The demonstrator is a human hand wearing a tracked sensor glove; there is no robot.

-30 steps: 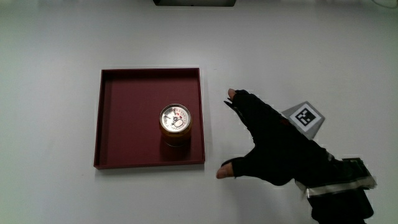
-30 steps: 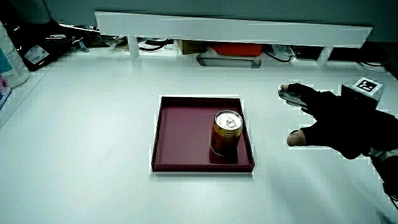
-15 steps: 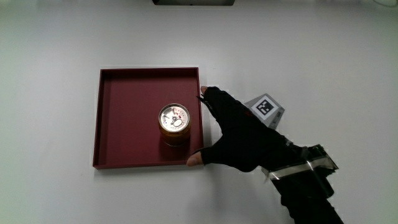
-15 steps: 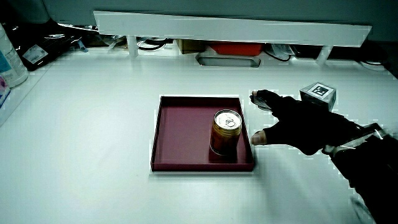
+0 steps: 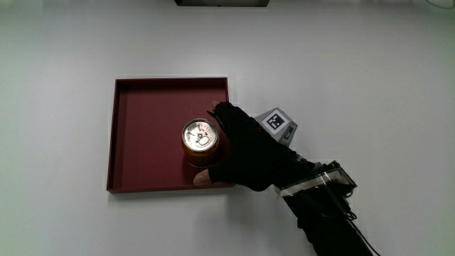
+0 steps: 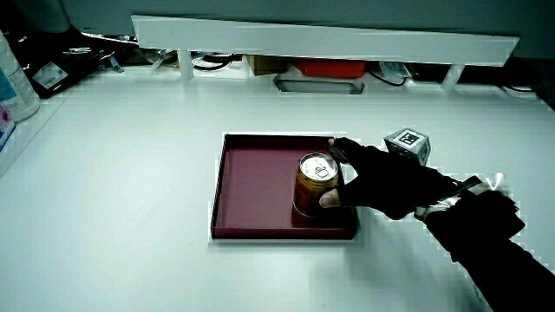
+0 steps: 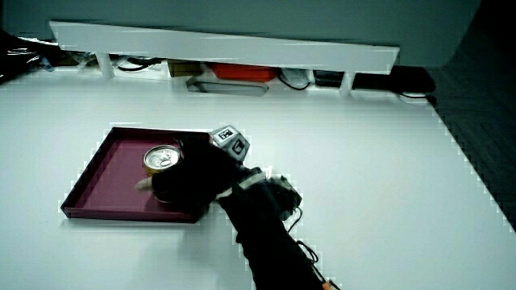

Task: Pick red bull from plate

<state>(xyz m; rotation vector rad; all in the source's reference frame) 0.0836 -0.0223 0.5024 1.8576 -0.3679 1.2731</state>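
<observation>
Can [image 5: 200,140] of Red Bull stands upright in a dark red square plate [image 5: 142,135], in the part of the plate nearer to the person and close to the plate wall beside the hand. Its silver top with pull tab faces up in the main view; in a side view [image 6: 314,184] its body shows gold and dark.

Plate rests flat on the white table [image 5: 64,85]; its raised rim shows on all sides in the main view, and the rest of its floor is bare.

The hand [image 5: 249,149], in a black glove, reaches over the plate's rim and sits against the can's side. The grip is spread around the can: the fingers [image 5: 226,115] curve past the side of the can farther from the person, and the bare thumb tip [image 6: 329,200] lies against the side nearer to the person. Contact appears at both points, but whether the grip has pressed firmly cannot be told. The can's base remains on the plate.

Patterned cube [image 5: 279,125] sits on the back of the hand, clear of the plate. The forearm [image 5: 327,213] runs from the hand toward the person.

A low white partition [image 6: 321,39] closes the table in both side views.
</observation>
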